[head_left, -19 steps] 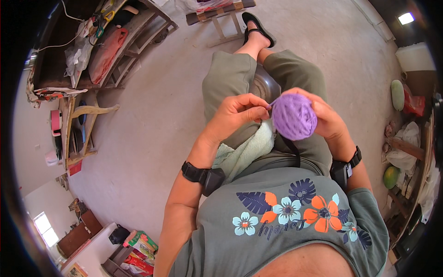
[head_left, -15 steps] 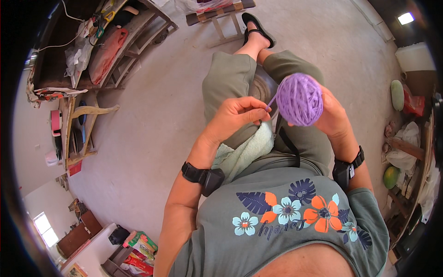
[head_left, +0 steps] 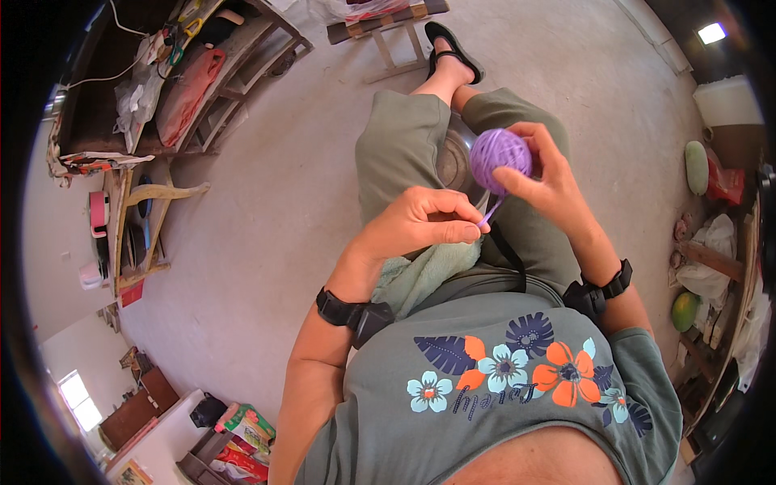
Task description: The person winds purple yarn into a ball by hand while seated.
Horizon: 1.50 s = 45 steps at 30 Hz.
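A ball of purple yarn [head_left: 499,158] sits in my right hand [head_left: 551,179], whose thumb and fingers are wrapped round its right side. From the ball's lower edge a short purple strand [head_left: 490,212] runs down to my left hand [head_left: 428,220]. The left thumb and forefinger pinch that strand just below and left of the ball. A pale green towel [head_left: 428,279] lies across my lap under the left wrist. Between my thighs, partly hidden by the ball and hands, is a round metal basin [head_left: 456,162].
At upper left stands a wooden table [head_left: 218,89] with bags and scissors on it. A low wooden bench [head_left: 386,24] is beyond my feet. Shelves with a papaya [head_left: 685,310], a green gourd [head_left: 695,166] and plastic bags line the right side. Boxes and packets [head_left: 242,440] lie at lower left.
My right hand has moved the yarn ball left and farther down from view, turning it so the thumb shows in front. The left hand has shifted slightly right and lower, still pinching the strand.
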Tool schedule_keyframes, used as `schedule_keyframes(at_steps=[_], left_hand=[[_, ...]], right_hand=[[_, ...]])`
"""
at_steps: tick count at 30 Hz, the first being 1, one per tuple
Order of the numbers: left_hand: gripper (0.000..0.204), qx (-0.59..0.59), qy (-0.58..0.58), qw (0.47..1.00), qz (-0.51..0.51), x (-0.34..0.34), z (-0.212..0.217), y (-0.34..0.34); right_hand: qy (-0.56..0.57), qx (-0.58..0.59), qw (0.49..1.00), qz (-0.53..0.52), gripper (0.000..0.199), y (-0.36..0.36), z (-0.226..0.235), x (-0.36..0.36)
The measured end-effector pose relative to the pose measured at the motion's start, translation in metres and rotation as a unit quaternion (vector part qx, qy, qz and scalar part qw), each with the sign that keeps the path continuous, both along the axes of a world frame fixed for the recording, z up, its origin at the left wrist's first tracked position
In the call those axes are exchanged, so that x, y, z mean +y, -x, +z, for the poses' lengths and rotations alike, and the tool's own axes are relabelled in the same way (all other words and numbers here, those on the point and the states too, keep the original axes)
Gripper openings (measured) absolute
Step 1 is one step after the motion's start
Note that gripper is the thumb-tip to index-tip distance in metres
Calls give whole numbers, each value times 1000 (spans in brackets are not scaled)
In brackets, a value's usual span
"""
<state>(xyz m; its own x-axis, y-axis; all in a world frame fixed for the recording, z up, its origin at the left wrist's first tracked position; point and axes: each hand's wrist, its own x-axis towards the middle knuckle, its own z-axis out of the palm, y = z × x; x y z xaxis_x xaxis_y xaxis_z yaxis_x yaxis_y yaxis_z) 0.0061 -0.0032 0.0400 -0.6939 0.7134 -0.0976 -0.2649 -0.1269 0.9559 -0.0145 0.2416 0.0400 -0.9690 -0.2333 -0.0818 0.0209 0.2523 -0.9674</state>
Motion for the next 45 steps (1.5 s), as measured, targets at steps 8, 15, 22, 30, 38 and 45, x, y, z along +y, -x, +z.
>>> schedule_keyframes(at_steps=[8, 15, 22, 30, 38, 45], left_hand=[[11, -54, -2, 994, 91, -6, 1, 8], [17, -76, 29, 986, 144, -4, -17, 3], [19, -72, 62, 990, 106, -4, -23, -3], [17, -72, 49, 996, -6, -2, -12, -8], [8, -68, -14, 995, 70, -9, 2, 2], [12, -70, 21, 989, 132, -5, -15, 6]], right_hand=[[159, -274, 920, 231, 52, -9, 7, 7], [341, -235, 893, 173, 73, -9, 6, 12], [416, -169, 890, 73, 77, 1, 19, 7], [227, -93, 968, -49, 65, 9, 3, -2], [61, -124, 986, 93, 55, -9, -11, -3], [253, -270, 896, 245, 61, -15, -4, 6]])
